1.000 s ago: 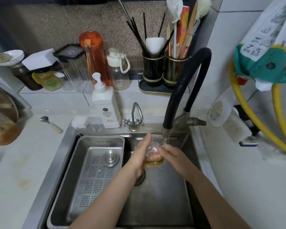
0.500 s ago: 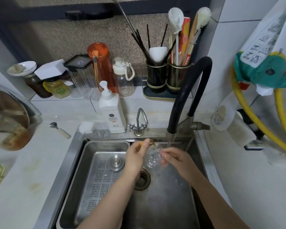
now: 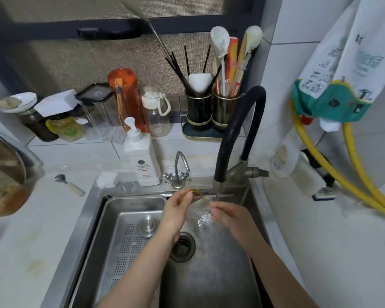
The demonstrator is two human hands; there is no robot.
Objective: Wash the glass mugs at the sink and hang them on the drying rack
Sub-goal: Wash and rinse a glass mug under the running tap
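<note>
Sink (image 3: 249,283) taking up lower frame, strainer tray (image 3: 111,218) sitting in its left half. Black faucet (image 3: 236,130) arching over, water running from spout. Glass mug (image 3: 200,213) being held tilted under stream, above drain (image 3: 182,246). Left hand (image 3: 176,210) pinching amber handle at top; right hand (image 3: 228,213) curling round mug's side. Step in hand: rinsing. Drying rack not showing. Next move likely calling for draining mug, firm wet-glass hold, then carrying to rack.

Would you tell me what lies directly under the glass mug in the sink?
Under the glass mug, gripped by the left hand and right hand, lies wet sink floor, the drain slightly left. The hands hide some of the basin.
</note>
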